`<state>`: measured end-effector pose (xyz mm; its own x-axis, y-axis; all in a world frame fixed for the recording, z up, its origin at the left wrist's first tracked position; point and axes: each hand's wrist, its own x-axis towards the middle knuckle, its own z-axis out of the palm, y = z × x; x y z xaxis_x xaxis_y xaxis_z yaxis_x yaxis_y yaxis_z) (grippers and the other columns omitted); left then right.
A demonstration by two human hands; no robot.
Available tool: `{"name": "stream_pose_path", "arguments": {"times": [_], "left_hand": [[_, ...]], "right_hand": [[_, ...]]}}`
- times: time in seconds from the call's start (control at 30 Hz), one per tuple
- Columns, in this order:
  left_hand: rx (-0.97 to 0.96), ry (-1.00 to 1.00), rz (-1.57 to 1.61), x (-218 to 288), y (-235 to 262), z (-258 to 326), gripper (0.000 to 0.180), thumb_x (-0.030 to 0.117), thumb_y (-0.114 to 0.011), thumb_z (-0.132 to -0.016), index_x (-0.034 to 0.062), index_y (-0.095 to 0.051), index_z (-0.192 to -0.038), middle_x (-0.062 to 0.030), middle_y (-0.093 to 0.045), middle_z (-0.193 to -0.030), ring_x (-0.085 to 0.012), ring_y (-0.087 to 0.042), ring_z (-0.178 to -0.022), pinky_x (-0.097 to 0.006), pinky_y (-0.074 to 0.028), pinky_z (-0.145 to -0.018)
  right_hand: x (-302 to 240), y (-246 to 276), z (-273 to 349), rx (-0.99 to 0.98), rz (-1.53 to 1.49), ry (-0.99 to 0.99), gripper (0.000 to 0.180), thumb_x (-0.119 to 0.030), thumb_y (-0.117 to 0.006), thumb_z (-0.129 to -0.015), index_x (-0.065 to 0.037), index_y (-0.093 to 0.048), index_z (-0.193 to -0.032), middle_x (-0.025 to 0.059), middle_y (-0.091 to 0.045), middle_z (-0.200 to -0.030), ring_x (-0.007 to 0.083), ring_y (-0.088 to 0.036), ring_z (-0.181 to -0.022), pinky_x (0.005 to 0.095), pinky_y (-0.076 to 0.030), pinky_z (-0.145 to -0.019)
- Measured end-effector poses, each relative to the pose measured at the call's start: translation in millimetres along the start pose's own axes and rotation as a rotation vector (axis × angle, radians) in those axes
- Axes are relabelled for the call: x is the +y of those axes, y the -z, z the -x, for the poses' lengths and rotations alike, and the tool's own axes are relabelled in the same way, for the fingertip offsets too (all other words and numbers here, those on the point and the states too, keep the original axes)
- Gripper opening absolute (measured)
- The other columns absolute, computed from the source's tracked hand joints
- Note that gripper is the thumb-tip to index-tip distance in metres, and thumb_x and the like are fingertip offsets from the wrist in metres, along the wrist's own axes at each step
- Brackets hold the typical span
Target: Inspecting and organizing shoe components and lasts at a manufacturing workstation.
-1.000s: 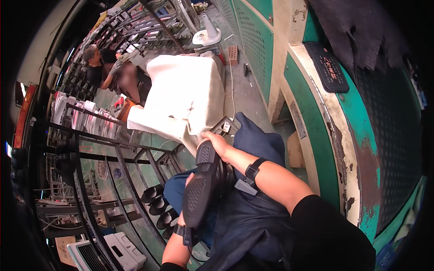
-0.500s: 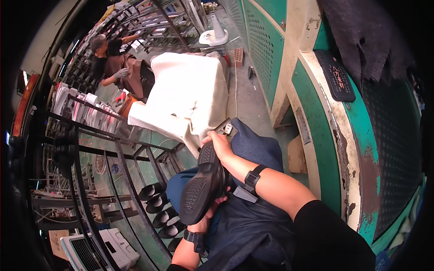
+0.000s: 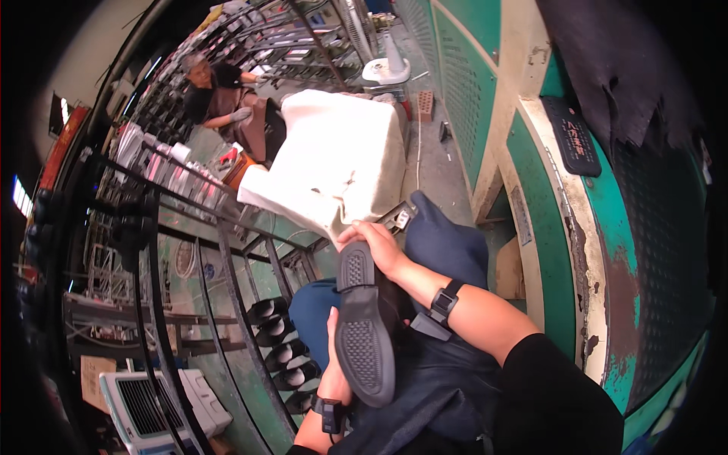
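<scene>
A black shoe (image 3: pixel 364 345) is held above my lap, its patterned sole turned up toward me and its heel pointing away. My right hand (image 3: pixel 377 244) is closed round the heel end, the fingers curled over its top. Along the left edge near the forefoot, my left hand (image 3: pixel 335 370) grips the shoe with the thumb showing; its other fingers are hidden behind the sole. The shoe's upper is mostly out of sight. Just beyond my right hand lies a table covered by a white cloth (image 3: pixel 326 159).
A black metal rack (image 3: pixel 243 318) stands close on my left, with several black shoes (image 3: pixel 292 379) on it. A green machine (image 3: pixel 546 258) with a cream frame rises at my right. A co-worker (image 3: pixel 235 106) sits beyond the table. A white appliance (image 3: pixel 205 402) is at lower left.
The shoe has turned so that its sole faces me more squarely, and its toe has swung right. My left hand has shifted onto its left edge. The co-worker's head has turned.
</scene>
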<state>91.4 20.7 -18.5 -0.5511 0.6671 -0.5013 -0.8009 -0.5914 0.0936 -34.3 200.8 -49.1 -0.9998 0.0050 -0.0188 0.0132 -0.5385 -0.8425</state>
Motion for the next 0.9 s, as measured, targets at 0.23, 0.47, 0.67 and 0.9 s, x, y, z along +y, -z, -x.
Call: {"name": "stream_pose_path", "arguments": {"times": [0.23,0.47,0.67,0.9], "left_hand": [[-0.012,0.024,-0.228,-26.1,-14.5,30.9,0.078,0.044,-0.060,-0.087,-0.0074,-0.040,-0.143,-0.0278,-0.055,-0.135,-0.0474,-0.047,-0.131,-0.049,-0.048,-0.106],[-0.189,-0.375,-0.367,3.6,-44.4,58.6,0.058,0.019,-0.069,-0.080,-0.0083,-0.052,-0.129,-0.0204,-0.067,-0.114,-0.0319,-0.069,-0.101,-0.042,-0.056,-0.091],[-0.365,-0.891,-0.598,52.5,-96.9,84.6,0.107,0.048,-0.077,-0.073,0.0005,-0.023,-0.153,-0.0379,-0.042,-0.139,-0.0583,-0.048,-0.123,-0.065,-0.048,-0.098],[-0.119,-1.101,-0.512,46.6,-15.2,129.8,0.098,0.061,-0.066,-0.075,0.0066,-0.034,-0.150,-0.0255,-0.046,-0.142,-0.0546,-0.050,-0.122,-0.065,-0.043,-0.104]], "right_hand": [[50.5,97.7,-11.3,-0.071,0.636,-0.279,0.029,-0.028,-0.065,-0.087,-0.004,-0.075,-0.099,0.0101,-0.072,-0.106,0.0205,-0.066,-0.097,0.0328,-0.050,-0.086],[3.9,109.2,26.0,-0.102,-0.029,-0.753,0.052,-0.045,-0.063,-0.092,-0.006,-0.062,-0.126,0.0090,-0.068,-0.117,0.0203,-0.066,-0.102,0.0367,-0.055,-0.090],[-60.6,39.4,71.9,-0.792,-0.388,-0.484,0.092,-0.070,-0.064,-0.082,0.003,-0.049,-0.136,0.0270,-0.066,-0.103,0.0276,-0.070,-0.083,0.0365,-0.059,-0.075],[-66.9,-11.5,0.5,-0.410,-0.363,-0.440,0.060,-0.046,-0.062,-0.094,-0.002,-0.051,-0.134,0.0181,-0.067,-0.107,0.0263,-0.069,-0.091,0.0379,-0.059,-0.073]]}}
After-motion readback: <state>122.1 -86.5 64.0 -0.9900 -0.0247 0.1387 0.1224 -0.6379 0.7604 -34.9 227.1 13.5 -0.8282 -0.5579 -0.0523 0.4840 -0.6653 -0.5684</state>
